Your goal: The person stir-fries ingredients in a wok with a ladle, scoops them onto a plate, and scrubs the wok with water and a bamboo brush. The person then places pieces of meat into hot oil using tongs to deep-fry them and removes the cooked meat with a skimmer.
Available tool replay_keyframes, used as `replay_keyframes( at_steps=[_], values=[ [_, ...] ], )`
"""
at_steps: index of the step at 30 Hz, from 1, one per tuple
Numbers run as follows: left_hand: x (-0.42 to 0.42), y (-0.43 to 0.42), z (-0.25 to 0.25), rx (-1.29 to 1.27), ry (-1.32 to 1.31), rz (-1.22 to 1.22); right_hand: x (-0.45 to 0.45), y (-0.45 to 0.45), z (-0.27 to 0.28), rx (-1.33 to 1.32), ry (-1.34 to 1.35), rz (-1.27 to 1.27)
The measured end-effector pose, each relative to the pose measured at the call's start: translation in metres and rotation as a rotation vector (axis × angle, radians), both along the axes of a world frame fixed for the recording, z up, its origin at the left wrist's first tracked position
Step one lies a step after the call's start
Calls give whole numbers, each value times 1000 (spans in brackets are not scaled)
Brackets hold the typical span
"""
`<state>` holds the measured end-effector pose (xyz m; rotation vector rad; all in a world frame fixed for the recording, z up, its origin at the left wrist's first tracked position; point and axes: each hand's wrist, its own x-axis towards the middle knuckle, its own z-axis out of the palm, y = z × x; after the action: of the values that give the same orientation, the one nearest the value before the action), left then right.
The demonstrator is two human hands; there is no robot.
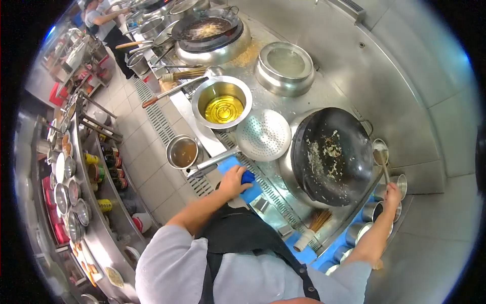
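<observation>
R hand (391,194) = closed round the ladle (387,169) handle, fingers wrapped; bowl end sits ahead of the hand, past the wok's far edge. Smth pale in the bowl, too small to ID. Wok (354,152) is left of R hand, tilted, w/ loose food bits (330,152) on its inner face. Metal pots (372,211) are just beside R hand & along the forearm, close quarters.

L hand (234,182) = fingers & thumb curled round a bunched blue cloth (247,177), well apart from the wok. Strainer (263,135) is ahead & right of L hand, oil pot (243,93) beyond; broth pot (183,153) left of it. Brush (320,219) lies btw the two hands, nearer the body.

Handling tips, imo: keep ladle bowl level, esp. over the pots; firm grip, wrist loose. Clear the wok rim when swinging left. Bits look thinly spread, so prob. scorch quick: short strokes. Cloth folded thick b/c rim's prob. hot; keep loose ends off the burner.
</observation>
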<state>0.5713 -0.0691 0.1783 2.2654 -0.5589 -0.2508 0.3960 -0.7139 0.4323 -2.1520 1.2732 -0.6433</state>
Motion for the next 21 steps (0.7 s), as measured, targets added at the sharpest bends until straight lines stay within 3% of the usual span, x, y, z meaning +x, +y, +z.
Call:
replay_keyframes(
  at_steps=[1,4,5,7,8,10,11,13,15,17,19,20,21],
  values=[
    [-4,11,11,-49,-92,-3,-1,21,7,306,-178,-126],
    [-4,47,36,-194,-304,-41,27,122,23,279,-417,-4],
    [-8,64,27,-161,-156,-110,29,156,26,272,-455,35],
    [-11,99,2,-80,122,-280,65,220,31,516,-598,101],
    [-15,117,-18,-30,302,-296,82,239,31,588,-554,267],
    [-11,150,-66,115,597,-290,146,304,35,608,-462,223],
    [-11,173,-96,212,725,-266,166,294,6,687,-547,295],
    [-27,234,-209,63,826,51,227,341,-11,644,-522,298],
    [-43,299,-290,392,604,300,281,366,-40,576,-396,350],
    [-28,333,-218,675,766,212,330,386,-67,525,-319,370],
    [-51,392,-283,557,584,29,365,425,-68,577,-201,352],
    [-62,420,-311,502,488,-59,377,423,-90,746,-207,412],
    [-62,423,-302,464,548,61,387,431,-85,986,-354,404]
  ],
)
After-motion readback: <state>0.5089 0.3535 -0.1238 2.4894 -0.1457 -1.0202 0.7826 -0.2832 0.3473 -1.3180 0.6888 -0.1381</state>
